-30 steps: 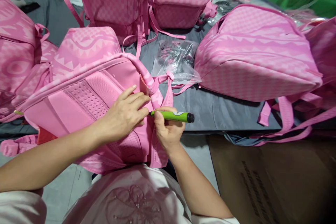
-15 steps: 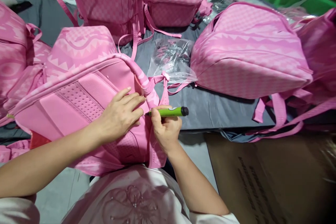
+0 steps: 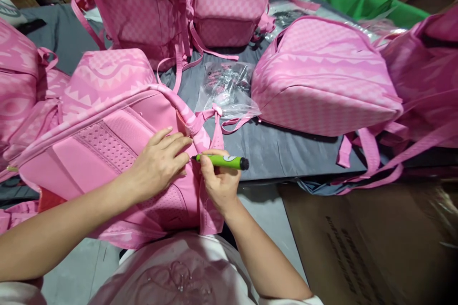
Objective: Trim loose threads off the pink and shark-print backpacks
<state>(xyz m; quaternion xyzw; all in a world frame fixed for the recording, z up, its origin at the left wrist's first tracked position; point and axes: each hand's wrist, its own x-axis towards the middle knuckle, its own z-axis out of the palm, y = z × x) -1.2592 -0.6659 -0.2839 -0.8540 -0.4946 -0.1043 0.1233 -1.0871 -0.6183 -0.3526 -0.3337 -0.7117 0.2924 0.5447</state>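
A pink backpack (image 3: 107,152) lies back side up in front of me, its padded mesh panel and straps showing. My left hand (image 3: 161,159) rests flat on that panel with the fingers stretched toward the edge. Between the thumb and fingers of my right hand (image 3: 220,183) is a green marker (image 3: 225,161) with a black end. Its dark tip points left and meets the backpack's edge seam, close to my left fingertips. Whether it leaves a mark there cannot be made out. A knotted pink strap (image 3: 214,114) sits just beyond the marker.
Several other pink backpacks stand or lie around, one large checkered backpack (image 3: 322,81) to the right. A clear plastic bag (image 3: 227,88) with dark contents lies on the grey-covered table (image 3: 282,152). Below right is a brown cardboard box (image 3: 358,248); green cloth (image 3: 365,2) is at the back.
The camera view has tilted and shifted slightly, so the scene sits a little lower and further left. Both hands keep nearly the same places on the backpack, the marker still at the seam.
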